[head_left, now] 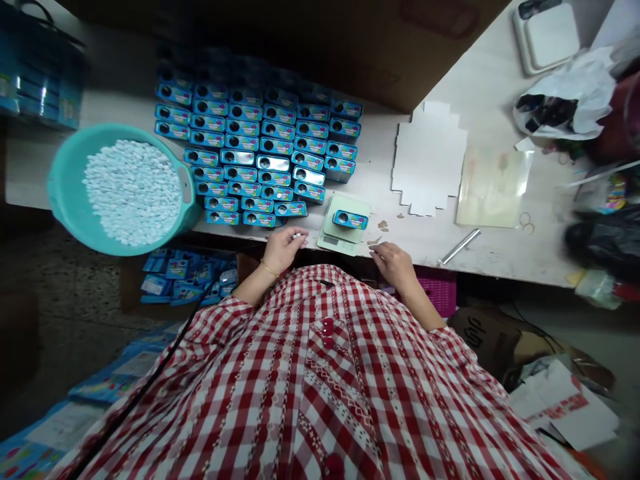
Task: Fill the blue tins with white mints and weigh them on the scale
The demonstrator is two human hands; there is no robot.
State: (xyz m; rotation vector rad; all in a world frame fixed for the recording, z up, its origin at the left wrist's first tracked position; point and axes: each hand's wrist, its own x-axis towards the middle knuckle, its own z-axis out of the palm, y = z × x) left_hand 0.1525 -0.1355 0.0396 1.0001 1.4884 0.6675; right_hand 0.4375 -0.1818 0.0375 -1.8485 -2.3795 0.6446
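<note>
My left hand (284, 251) is at the table's front edge, just left of the scale, with fingers pinched around small white candies (297, 236). On the pale green kitchen scale (344, 244) lies one blue tin (351, 219) with a dark round opening at its left end. My right hand (393, 263) rests at the edge on the scale's other side, fingers loosely stretched and holding nothing. A turquoise basin (64, 193) with a heap of white candies (133, 193) stands at the left. Rows of similar blue tins (260, 127) fill the table between basin and scale.
A large cardboard box (350, 47) overhangs the back. Right of the scale lie white cut cardboard (429, 160), a yellowish sheet (493, 187) and a metal tube (460, 246). Blue packets (180, 270) fill a box below the table at left.
</note>
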